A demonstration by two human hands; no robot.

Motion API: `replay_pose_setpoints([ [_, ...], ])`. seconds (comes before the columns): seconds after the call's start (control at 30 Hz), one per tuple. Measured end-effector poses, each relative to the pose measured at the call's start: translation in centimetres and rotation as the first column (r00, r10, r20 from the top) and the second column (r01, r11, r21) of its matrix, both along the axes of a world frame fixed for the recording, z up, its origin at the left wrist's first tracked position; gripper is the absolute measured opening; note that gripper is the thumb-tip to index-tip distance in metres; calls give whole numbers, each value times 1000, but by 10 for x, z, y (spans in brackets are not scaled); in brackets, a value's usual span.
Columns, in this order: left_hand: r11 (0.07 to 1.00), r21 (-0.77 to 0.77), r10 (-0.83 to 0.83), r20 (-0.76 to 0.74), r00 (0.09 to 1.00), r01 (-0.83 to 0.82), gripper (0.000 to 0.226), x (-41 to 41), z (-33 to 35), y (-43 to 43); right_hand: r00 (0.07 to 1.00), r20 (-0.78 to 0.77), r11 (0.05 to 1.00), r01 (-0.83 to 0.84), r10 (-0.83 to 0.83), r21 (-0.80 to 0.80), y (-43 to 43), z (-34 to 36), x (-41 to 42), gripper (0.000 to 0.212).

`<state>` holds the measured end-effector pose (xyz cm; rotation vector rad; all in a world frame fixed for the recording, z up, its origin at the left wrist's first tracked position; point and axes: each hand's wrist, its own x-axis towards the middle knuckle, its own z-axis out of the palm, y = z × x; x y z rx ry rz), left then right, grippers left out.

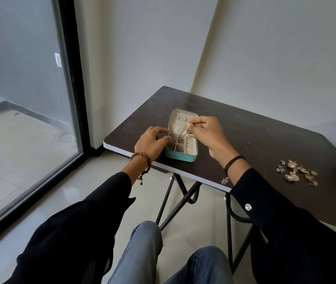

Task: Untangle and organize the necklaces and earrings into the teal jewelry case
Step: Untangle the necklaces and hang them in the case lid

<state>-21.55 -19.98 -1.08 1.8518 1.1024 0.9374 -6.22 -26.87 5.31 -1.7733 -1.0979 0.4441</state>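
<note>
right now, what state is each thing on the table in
teal jewelry case: open, lid folded back, on the table
necklace: pinched at the top, hanging down into the case
second necklace: lying loose on the table, right of the case
earrings: heaped on the table at far right, outside the case
left hand: grips the case's left rim
right hand: pinches the necklace above the case
</note>
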Motion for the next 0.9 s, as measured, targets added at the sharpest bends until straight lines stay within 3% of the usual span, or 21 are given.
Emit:
replay_pose_setpoints([
  [0.07, 1000, -20, 7, 104, 995, -5, 24, 1, 8, -2, 982, -181, 997, -34, 46, 67, -9, 9, 2, 5],
  [0.13, 999, -32, -7, 214, 977, 14, 23, 3, 21, -7, 958, -268, 990, -68, 99, 122, -18, 19, 5, 6],
  [0.2, 994, -30, -88, 285, 955, 101, 23, 8, 37, -14, 942, -295, 979, -110, 158, 173, -26, 27, 7, 8],
  [0.4, 922, -4, -373, 257, 891, 387, 38, 25, 81, -42, 942, -263, 949, -131, 209, 285, -44, 48, 11, 11],
  [0.57, 902, -106, -351, 381, 855, 418, 22, 25, 92, -44, 970, -204, 951, -65, 131, 301, -61, 60, 23, 5],
  [0.9, 922, -156, -242, 482, 842, 354, 22, 34, 111, -45, 958, -248, 951, -62, 142, 304, -90, 64, 39, 8],
])
